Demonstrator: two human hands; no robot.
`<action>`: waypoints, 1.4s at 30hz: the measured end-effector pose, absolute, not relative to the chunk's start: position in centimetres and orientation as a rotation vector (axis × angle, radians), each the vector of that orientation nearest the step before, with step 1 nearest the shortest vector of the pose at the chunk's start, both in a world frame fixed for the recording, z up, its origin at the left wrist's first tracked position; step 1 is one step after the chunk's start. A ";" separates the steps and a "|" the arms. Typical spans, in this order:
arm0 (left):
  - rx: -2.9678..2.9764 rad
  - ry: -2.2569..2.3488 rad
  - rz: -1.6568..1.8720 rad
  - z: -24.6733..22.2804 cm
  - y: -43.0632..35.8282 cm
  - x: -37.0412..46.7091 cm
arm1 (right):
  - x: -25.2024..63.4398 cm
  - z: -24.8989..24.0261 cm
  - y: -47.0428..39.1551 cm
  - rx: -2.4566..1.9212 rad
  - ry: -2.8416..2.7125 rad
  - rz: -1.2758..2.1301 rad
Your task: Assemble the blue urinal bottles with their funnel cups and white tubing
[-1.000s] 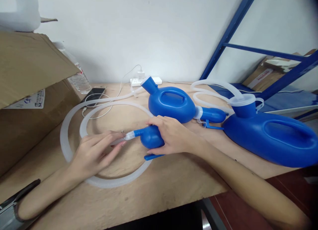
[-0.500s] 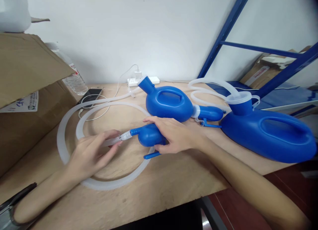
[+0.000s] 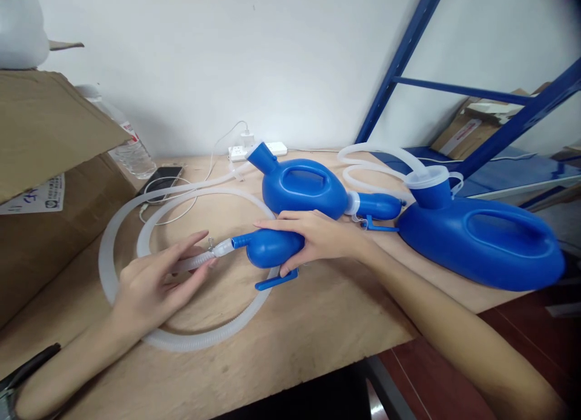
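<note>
My left hand point(image 3: 152, 284) is around the end of a clear ribbed hose point(image 3: 195, 262), its index finger raised off the hose and its thumb along the near side. A small metal clamp point(image 3: 211, 244) sits where the hose meets a clear connector point(image 3: 222, 248). That connector joins the narrow neck of a blue plastic urinal head point(image 3: 270, 248). My right hand point(image 3: 313, 235) is closed over the back of this head, hiding its far end. Below hangs a blue lever-like tab point(image 3: 276, 279). The hose loops over the table.
Behind my hands stands a blue urinal bottle point(image 3: 304, 187) with a similar blue head point(image 3: 379, 206) beside it. A larger blue bottle point(image 3: 481, 241) with a hose is at right. A cardboard box point(image 3: 59, 226), phone point(image 3: 163, 183), power strip point(image 3: 275, 149) and blue rack point(image 3: 399, 63) surround the wooden table point(image 3: 272, 359).
My left index finger has lifted away from the clamp, which shows more fully. The right hand still holds the blue head. The whole view has shifted slightly.
</note>
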State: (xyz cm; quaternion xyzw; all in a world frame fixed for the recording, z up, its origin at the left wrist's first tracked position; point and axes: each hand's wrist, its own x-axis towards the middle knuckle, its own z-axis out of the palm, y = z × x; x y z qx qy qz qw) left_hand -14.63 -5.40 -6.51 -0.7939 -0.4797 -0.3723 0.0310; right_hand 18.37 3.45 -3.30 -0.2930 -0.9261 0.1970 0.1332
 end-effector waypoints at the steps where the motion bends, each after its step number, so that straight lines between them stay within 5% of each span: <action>1: -2.437 -1.485 -1.136 -6.4 -5.3 -14.6 | 18.4 -3.5 3.5 -0.844 -2.681 0.579; 8: -2.507 -1.253 -1.144 -5.7 -4.4 -14.1 | 18.1 -4.1 3.7 -0.895 -2.417 0.756; 26: -2.491 -1.177 -1.006 -5.2 -4.1 -14.6 | 17.8 -4.7 3.4 -0.654 -2.414 0.417; 42: -2.454 -1.093 -0.989 -5.1 -3.6 -15.2 | 18.7 -4.2 4.4 -0.614 -2.314 0.678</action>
